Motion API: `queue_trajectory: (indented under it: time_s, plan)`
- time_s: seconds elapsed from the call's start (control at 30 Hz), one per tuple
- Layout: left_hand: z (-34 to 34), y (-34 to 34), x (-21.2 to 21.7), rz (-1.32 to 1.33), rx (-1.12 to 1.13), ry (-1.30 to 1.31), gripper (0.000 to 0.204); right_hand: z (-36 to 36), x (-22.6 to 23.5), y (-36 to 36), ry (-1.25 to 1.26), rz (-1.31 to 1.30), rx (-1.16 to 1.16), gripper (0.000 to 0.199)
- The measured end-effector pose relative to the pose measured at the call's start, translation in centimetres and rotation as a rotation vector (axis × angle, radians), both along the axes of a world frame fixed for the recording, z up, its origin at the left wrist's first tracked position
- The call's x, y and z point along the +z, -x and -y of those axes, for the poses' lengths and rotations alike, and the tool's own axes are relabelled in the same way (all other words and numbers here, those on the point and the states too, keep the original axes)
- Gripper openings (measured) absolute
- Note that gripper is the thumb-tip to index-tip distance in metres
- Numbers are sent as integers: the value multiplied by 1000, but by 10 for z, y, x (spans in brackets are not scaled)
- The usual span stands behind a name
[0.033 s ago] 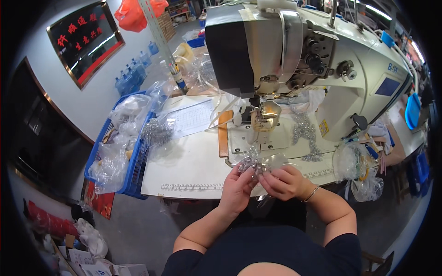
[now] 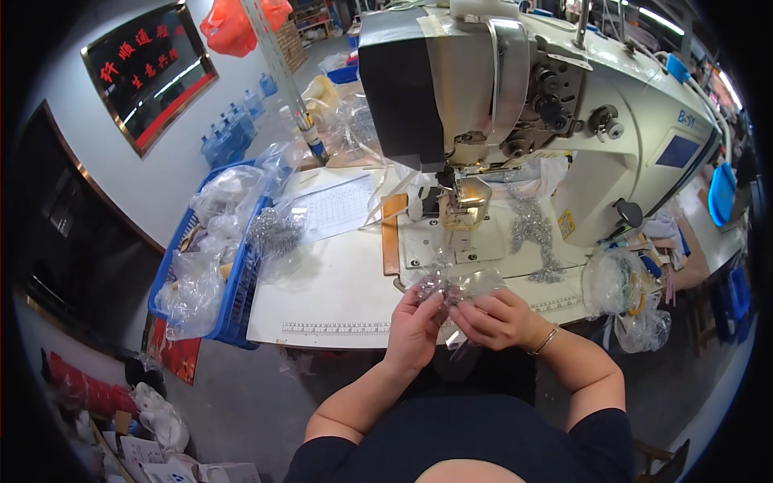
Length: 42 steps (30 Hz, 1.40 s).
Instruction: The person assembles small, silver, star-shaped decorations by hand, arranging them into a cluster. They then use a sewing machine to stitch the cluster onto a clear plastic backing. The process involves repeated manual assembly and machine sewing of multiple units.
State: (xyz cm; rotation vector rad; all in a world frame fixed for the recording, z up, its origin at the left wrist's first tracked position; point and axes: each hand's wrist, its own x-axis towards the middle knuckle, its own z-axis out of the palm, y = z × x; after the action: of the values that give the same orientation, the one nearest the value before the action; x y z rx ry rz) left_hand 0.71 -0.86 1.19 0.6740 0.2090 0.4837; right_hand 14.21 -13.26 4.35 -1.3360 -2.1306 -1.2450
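Note:
Both my hands are at the front edge of the sewing table, in front of the sewing machine (image 2: 483,105). Between them is a glittery silver trim piece (image 2: 435,285) with clear film at its side. My left hand (image 2: 415,326) pinches its left part between thumb and fingers. Closed on its right part is my right hand (image 2: 503,320), with a bracelet at the wrist. The fingers hide much of the piece. Just beyond, the needle area has a clear guard (image 2: 467,211). More silver glittery trim (image 2: 533,237) lies on the machine bed to the right.
At the left stands a blue basket (image 2: 233,302) filled with clear plastic bags. Another silver bundle (image 2: 275,232) sits beside it, next to a printed sheet (image 2: 338,208). A ruler strip (image 2: 334,328) runs along the table's front edge. Clear bags (image 2: 616,282) hang at the right end.
The silver trim piece has shifted very slightly between my fingers. My hands have stayed almost in the same place.

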Motion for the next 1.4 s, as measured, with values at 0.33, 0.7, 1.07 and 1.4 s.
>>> queue_trajectory:
  time_s: [0.33,0.7,1.07,1.4]
  plan:
    - [-11,-13,-26,278,100,189,33,3,-47,0,105,-1977,23,55]
    - [1,-17,-29,191,186,250,39,-28,-34,4,70,-2579,522,34]
    - [8,-8,-34,114,136,63,38,-20,4,-46,-99,-1101,-251,25]
    - [10,-7,-29,-63,99,58,37,-67,21,-43,881,-1577,106,22]
